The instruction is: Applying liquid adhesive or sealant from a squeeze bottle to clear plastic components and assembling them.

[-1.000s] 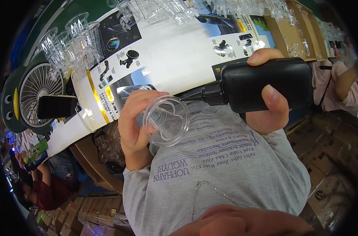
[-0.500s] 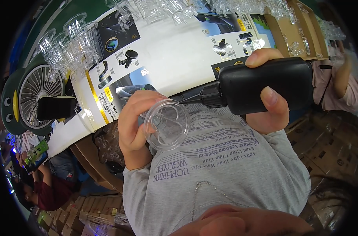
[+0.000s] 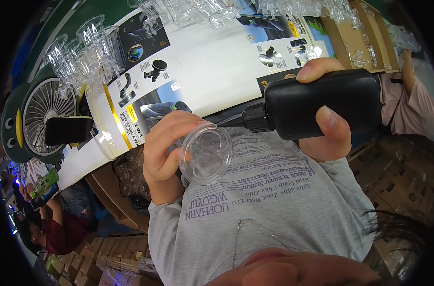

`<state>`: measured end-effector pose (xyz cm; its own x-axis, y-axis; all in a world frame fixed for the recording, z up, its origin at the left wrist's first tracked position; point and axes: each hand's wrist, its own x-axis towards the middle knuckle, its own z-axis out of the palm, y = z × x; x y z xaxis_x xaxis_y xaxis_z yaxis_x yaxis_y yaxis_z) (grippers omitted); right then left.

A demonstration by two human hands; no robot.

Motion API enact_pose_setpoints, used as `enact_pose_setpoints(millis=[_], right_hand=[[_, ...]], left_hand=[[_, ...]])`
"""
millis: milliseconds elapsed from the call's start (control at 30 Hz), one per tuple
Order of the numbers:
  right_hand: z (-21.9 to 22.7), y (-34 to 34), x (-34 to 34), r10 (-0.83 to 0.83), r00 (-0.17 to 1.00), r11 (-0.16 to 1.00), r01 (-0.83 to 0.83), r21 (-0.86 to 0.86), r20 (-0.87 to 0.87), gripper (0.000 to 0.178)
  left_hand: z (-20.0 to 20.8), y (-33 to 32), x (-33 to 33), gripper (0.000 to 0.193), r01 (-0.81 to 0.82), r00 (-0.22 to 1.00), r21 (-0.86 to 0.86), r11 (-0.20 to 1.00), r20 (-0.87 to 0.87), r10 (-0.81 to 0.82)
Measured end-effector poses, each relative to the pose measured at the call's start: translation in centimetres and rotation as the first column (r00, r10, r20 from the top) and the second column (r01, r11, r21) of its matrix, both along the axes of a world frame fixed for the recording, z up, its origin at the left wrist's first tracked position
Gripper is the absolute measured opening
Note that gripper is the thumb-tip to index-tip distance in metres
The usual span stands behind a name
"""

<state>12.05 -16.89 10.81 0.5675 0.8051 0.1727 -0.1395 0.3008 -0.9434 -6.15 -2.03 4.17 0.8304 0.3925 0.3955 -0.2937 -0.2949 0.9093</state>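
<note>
My left hand (image 3: 165, 148) is closed around a clear plastic cup-like piece (image 3: 217, 164), whose round rim faces up toward me. Inner ribs show through its clear wall. In my right hand (image 3: 332, 131) lies a black squeeze bottle (image 3: 322, 93), held sideways with fingers on both sides. Its thin black nozzle (image 3: 232, 121) points left, and the tip is at the upper right of the rim. Whether the tip touches the plastic I cannot tell.
Several clear plastic pieces (image 3: 90, 57) stand at the back left, with more along the far edge. A cardboard box (image 3: 341, 35) is at the back right. A green fan (image 3: 50, 107) with a phone (image 3: 68, 131) before it stands left. Printed sheets cover the white table (image 3: 202, 62).
The clear piece has shifted slightly right and turned a little in my left hand. The bottle has barely moved. A person's arm at the far right has changed position.
</note>
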Motion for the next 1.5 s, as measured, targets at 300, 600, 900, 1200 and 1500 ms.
enact_pose_setpoints(millis=[300,600,900,1200,1500], right_hand=[[0.2,-0.1,-0.1,0.024,0.999,0.999,-0.025,-0.025,-0.047,0.040],[0.2,-0.2,0.0,0.066,0.997,0.998,-0.067,-0.023,-0.027,0.040],[-0.2,0.0,0.2,0.085,0.995,0.992,-0.089,0.087,0.049,0.041],[0.1,-0.3,0.0,0.079,0.996,0.996,-0.080,0.045,0.030,0.040],[0.5,-0.7,-0.2,0.077,0.996,0.988,-0.081,-0.128,-0.032,0.043]], left_hand=[[0.0,0.3,0.0,0.045,0.069,0.998,-0.001,0.998,-0.013,-0.069],[0.1,1.0,0.3,0.047,0.200,0.979,0.038,0.979,-0.037,-0.199],[0.2,1.1,0.7,0.047,0.247,0.968,0.035,0.968,-0.058,-0.245],[0.1,1.4,1.1,0.046,0.333,0.942,0.029,0.942,-0.061,-0.331],[0.3,1.3,1.2,0.043,0.357,0.932,0.046,0.933,-0.081,-0.353]])
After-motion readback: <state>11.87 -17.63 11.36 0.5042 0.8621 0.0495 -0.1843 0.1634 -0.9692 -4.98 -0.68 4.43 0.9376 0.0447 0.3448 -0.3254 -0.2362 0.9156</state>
